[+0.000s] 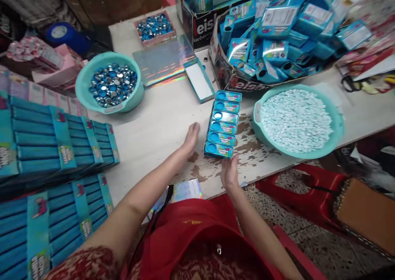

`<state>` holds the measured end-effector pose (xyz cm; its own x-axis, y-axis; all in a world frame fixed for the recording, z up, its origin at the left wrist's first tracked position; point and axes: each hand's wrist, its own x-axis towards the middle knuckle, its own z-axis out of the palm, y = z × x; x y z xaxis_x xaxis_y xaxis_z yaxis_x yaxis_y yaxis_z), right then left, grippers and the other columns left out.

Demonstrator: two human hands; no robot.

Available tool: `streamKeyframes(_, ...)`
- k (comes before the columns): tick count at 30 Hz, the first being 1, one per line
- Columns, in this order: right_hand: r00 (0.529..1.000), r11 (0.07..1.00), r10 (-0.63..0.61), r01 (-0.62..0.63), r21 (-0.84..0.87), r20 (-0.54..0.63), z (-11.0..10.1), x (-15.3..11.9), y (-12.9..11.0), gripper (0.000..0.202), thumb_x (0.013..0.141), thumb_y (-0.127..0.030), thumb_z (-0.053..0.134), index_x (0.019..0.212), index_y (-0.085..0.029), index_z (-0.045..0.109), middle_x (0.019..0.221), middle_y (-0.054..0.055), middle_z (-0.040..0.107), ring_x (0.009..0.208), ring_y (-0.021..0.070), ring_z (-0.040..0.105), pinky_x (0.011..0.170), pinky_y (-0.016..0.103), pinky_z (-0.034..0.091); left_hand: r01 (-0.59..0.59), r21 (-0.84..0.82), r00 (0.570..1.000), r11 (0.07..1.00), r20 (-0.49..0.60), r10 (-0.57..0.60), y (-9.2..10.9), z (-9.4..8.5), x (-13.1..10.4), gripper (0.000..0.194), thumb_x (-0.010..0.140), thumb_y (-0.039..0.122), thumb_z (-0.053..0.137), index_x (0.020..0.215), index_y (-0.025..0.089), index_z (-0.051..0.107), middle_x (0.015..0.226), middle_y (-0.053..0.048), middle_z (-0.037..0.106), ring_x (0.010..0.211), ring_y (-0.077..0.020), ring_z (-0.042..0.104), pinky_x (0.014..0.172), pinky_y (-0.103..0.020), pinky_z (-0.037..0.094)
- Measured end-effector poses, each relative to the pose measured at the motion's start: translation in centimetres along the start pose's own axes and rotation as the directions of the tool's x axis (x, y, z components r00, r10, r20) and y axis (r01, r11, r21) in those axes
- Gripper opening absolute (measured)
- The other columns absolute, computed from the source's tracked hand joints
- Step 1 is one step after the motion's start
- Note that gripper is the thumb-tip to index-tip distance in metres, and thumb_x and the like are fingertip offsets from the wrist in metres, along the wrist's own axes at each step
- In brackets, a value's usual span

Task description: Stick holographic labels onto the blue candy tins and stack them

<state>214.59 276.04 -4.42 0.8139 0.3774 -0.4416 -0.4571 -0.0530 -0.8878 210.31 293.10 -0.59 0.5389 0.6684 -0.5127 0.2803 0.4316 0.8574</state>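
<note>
A row of several small blue boxes [221,127], each with a round recess at one end of its printed face, lies on the worktable in front of me. My left hand [190,139] is a little to the left of the row, fingers stretched out, holding nothing. At the row's near end is my right hand [230,171], its fingers extended up against the nearest box; part of the fingertips is hidden there, and whether they touch cannot be made out. Beyond the row lies a shallow blue tray [200,82] with a white inside.
A teal bowl [80,86] of shiny blue-and-silver caps stands left; another teal bowl [338,127] of pale candies stands right. A carton [228,74] heaped with blue boxes is behind. Stacked blue packs [37,140] line the left side. A red stool [321,181] is at right.
</note>
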Motion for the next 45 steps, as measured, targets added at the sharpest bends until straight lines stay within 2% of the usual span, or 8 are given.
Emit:
streamKeyframes(5,0.965,0.847,-0.032,0.164,-0.506,0.260,-2.1,-6.0,3.5,0.034,0.081,-0.047,0.053,0.094,-0.017,0.061,0.093,0.008,0.064,0.088,0.0199,0.058,0.083,0.036,0.045,0.071,0.843,0.980,0.533,0.040,-0.195,-7.0,-9.3,-9.6,0.022,0.079,0.038,0.053,0.085,0.019,0.063,0.094,-0.007,0.067,0.094,-0.0250,0.059,0.083,-0.036,0.042)
streamKeyframes(8,0.742,0.631,-0.082,0.556,-0.541,0.666,-1.2,-7.4,4.4,0.023,0.086,-0.035,0.050,0.093,-0.017,0.063,0.095,0.009,0.064,0.093,0.0216,0.055,0.085,0.037,0.043,0.047,0.932,0.964,0.358,0.051,-0.260,-9.6,-10.2,-13.6,0.026,0.072,0.037,0.061,0.092,0.020,0.065,0.101,-0.009,0.066,0.100,-0.0289,0.057,0.083,-0.038,0.040)
streamKeyframes(14,0.435,0.134,-0.014,0.893,-0.429,0.900,1.2,-7.2,4.7,0.028,0.088,-0.029,0.052,0.112,-0.020,0.061,0.108,0.010,0.063,0.101,0.0247,0.050,0.086,0.040,0.038,0.054,0.845,0.973,0.532,0.076,-0.219,-10.4,-9.0,-14.2,0.024,0.083,0.031,0.047,0.091,0.022,0.068,0.089,-0.004,0.070,0.085,-0.0209,0.061,0.072,-0.028,0.041)
streamKeyframes(22,0.232,-0.011,0.025,0.973,-0.232,0.972,0.0,-7.4,5.6,0.033,0.088,-0.015,0.048,0.120,-0.017,0.057,0.125,0.009,0.058,0.117,0.0247,0.044,0.096,0.042,0.031,0.136,0.832,0.972,0.538,-0.008,-0.234,-10.9,-9.1,-12.9,0.020,0.080,0.027,0.050,0.083,0.021,0.069,0.085,-0.004,0.071,0.081,-0.0188,0.061,0.068,-0.026,0.040)
streamKeyframes(30,0.432,0.068,0.017,0.899,-0.432,0.902,1.2,-8.0,4.4,0.017,0.088,-0.027,0.051,0.081,-0.019,0.065,0.084,0.007,0.066,0.083,0.0212,0.054,0.074,0.033,0.039,0.139,0.843,0.971,0.520,-0.013,-0.239,-11.0,-9.1,-12.7,0.021,0.080,0.025,0.049,0.084,0.023,0.069,0.086,-0.003,0.071,0.084,-0.0196,0.061,0.073,-0.028,0.042)
streamKeyframes(35,0.630,0.437,-0.030,0.706,-0.557,0.776,1.4,-9.1,0.1,0.014,0.086,-0.025,0.053,0.074,-0.020,0.059,0.075,0.003,0.063,0.074,0.0171,0.055,0.069,0.028,0.041,-0.040,0.733,0.998,0.679,0.062,-0.008,-9.7,-8.7,-13.5,0.027,0.085,0.031,0.044,0.094,0.021,0.067,0.108,-0.007,0.065,0.107,-0.0231,0.055,0.093,-0.035,0.039)
streamKeyframes(39,0.775,0.697,-0.044,0.476,-0.536,0.631,1.5,-9.9,-3.5,0.019,0.083,-0.034,0.053,0.073,-0.019,0.057,0.071,0.001,0.062,0.067,0.0150,0.056,0.065,0.027,0.044,-0.084,0.264,0.932,0.961,0.362,-0.018,-6.9,-7.8,-14.5,0.037,0.083,0.046,0.047,0.101,0.017,0.062,0.094,-0.008,0.068,0.085,-0.0196,0.061,0.078,-0.032,0.047)
streamKeyframes(45,0.889,0.758,-0.309,0.444,-0.478,0.337,2.5,-10.4,-7.0,0.020,0.081,-0.038,0.057,0.076,-0.019,0.062,0.080,0.003,0.059,0.078,0.0162,0.056,0.070,0.029,0.046,-0.140,0.342,0.902,0.929,0.432,-0.023,0.2,-6.1,-14.0,0.025,0.079,0.040,0.050,0.074,0.017,0.059,0.057,0.002,0.054,0.054,-0.0108,0.050,0.054,-0.022,0.040)
